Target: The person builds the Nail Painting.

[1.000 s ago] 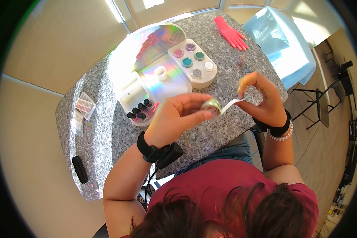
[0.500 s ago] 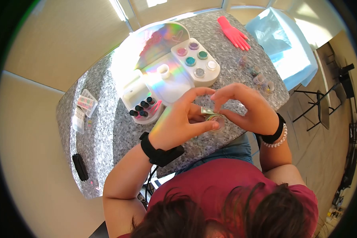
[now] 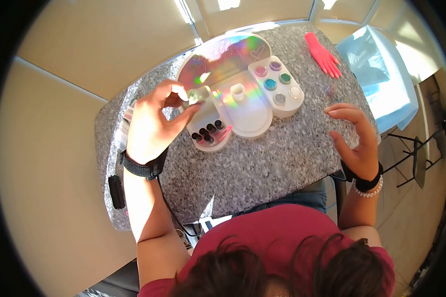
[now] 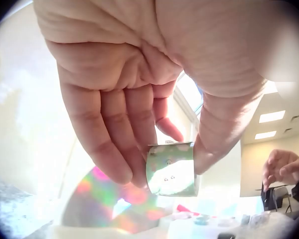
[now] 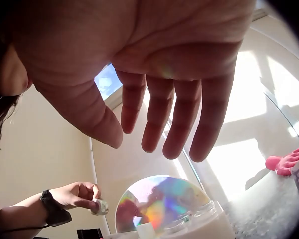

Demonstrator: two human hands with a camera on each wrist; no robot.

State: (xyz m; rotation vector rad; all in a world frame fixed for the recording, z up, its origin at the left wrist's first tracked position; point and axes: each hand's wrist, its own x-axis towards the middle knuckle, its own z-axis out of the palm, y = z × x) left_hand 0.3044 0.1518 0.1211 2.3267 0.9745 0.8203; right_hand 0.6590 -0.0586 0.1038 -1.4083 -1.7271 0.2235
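One shiny pale-green small cylinder [image 4: 170, 169], person's eleven o'clock, pinched by left hand's [image 3: 156, 121] thumb and fingers. Six small round multicoloured pots [image 3: 270, 84] at twelve. Right hand [image 3: 360, 146] at one: loosely curved, thumb and fingers apart.

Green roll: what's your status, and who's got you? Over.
Left hand pinches green roll. Right hand holds nothing. Roll held up, off the table. Nothing visibly in the way.
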